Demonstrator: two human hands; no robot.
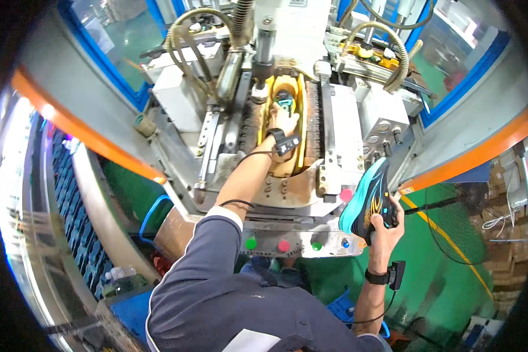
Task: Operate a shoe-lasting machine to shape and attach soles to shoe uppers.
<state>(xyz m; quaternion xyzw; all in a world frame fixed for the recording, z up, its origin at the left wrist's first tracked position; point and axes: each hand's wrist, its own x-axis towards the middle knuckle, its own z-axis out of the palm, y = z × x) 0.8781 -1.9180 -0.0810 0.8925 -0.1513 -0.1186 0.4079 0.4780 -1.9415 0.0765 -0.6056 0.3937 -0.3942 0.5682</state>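
My right hand point(385, 230) holds up a sports shoe point(366, 202) in front of the machine's right side. The shoe has a thick teal sole and a black upper with yellow-orange lines; my thumb presses on its side. My left hand point(283, 120) reaches into the yellow-lined cradle point(301, 138) in the machine's middle. Its fingers are bent at a small teal-and-black piece point(285, 100) at the cradle's far end. The hand partly hides that piece, so its kind does not show. Each wrist wears a black strap with a small device and cable.
Brown ribbed pads point(312, 126) flank the cradle, below a metal cylinder point(266, 41). Green, red and blue buttons point(284, 246) line the machine's front panel. Ribbed hoses point(179, 35) arch overhead. Orange-edged guards point(481, 144) curve along both sides. A water bottle point(121, 273) is at lower left.
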